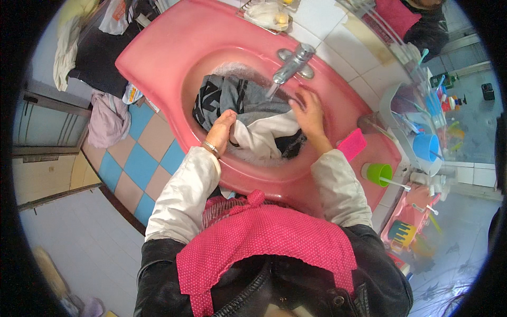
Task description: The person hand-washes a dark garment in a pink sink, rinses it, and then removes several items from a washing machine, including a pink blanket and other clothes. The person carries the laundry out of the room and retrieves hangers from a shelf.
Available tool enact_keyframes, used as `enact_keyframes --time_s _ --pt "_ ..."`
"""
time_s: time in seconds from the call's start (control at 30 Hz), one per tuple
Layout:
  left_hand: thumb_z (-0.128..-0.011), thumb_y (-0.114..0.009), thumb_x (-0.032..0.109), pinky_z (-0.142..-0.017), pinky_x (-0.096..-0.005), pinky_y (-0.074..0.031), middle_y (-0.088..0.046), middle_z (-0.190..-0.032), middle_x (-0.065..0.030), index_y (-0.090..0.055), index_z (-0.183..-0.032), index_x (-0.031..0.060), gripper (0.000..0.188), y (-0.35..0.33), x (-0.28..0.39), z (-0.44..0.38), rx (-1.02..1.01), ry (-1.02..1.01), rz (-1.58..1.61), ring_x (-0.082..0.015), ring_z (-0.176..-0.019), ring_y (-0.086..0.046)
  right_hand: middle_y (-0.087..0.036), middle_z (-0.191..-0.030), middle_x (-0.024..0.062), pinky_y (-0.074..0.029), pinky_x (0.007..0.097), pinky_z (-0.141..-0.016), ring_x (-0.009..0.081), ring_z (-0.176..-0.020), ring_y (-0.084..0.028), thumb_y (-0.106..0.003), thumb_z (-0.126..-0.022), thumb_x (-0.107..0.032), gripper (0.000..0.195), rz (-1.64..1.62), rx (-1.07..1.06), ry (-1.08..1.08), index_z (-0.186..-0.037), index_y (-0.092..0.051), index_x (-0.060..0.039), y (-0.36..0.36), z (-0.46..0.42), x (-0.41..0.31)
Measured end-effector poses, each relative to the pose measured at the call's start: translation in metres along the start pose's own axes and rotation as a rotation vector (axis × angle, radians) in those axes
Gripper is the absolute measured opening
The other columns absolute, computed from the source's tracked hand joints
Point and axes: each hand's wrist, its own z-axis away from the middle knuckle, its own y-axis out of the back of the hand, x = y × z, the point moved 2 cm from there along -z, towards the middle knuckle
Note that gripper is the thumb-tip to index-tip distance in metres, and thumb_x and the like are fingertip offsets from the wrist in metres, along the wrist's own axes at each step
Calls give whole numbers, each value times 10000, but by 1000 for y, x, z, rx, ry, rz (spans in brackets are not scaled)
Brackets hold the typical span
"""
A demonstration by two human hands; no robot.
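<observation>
Wet laundry lies in the soapy basin of a pink sink (pixel 154 51). A grey garment with black lettering (pixel 241 95) is bunched at the back and left, and a white cloth (pixel 269 130) rests across its front. My left hand (pixel 222 130) grips the white cloth's left end, its fingers partly hidden by the fabric. At the cloth's other end is my right hand (pixel 311 113), thumb and fingers apart, close to the basin's right wall. Water runs from the chrome faucet (pixel 295 63) onto the laundry. Dark fabric (pixel 291 144) shows below the white cloth.
A pink scrubbing brush or pad (pixel 352 144) and a green cup (pixel 378 174) with a toothbrush stand on the right rim. Farther right, a wall shelf holds a blue cup (pixel 425 147). A soap rack (pixel 265 18) is behind the sink. Pinkish cloth (pixel 109 121) hangs at left.
</observation>
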Motion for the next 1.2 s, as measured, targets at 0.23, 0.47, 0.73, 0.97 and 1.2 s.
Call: enact_keyframes --time_s 0.23,0.47,0.73,0.97,1.2 --pt "-942 -446 189 -655 -233 -381 -492 -761 35 -527 -878 76 153 -13 -3 -15 60 -61 -85 -70 -703 -441 -628 -892 93 -448 339 -799 212 -866 -590 -626 -838 -227 239 -188 -536 84 -991 -628 -43 -52 12 1" --pt "-885 -551 360 -669 -330 -444 -605 -754 -110 -602 -895 6 358 -42 2 -58 231 -122 -674 -192 -691 -542 -611 -978 20 -432 258 -789 138 -871 -554 -586 -886 -224 262 -1231 -290 -658 -1044 -586 -15 -63 -10 2" --pt "-917 -421 316 -703 -485 -455 -600 -844 -288 -628 -879 -16 393 -84 -19 -62 263 -390 -883 -460 -824 -579 -623 -892 222 -461 471 -701 411 -838 -592 -491 -874 -170 156 -225 50 -509 -978 -526 -59 -86 -17 7" --pt "-923 -468 278 -668 -351 -457 -633 -792 -163 -617 -868 -30 347 -59 -5 -83 146 -112 -297 -234 -678 -571 -640 -945 199 -473 421 -753 363 -865 -614 -507 -873 -175 229 -251 -6 -263 -1080 -572 -100 -86 -10 -32" --pt "-900 -587 281 -603 -251 -450 -627 -750 -1 -645 -846 77 219 -25 5 -72 -2 149 16 -88 -639 -559 -610 -1043 62 -470 298 -788 161 -873 -586 -599 -853 -83 291 -1223 -136 -721 -1131 -567 -1 -60 -44 9"
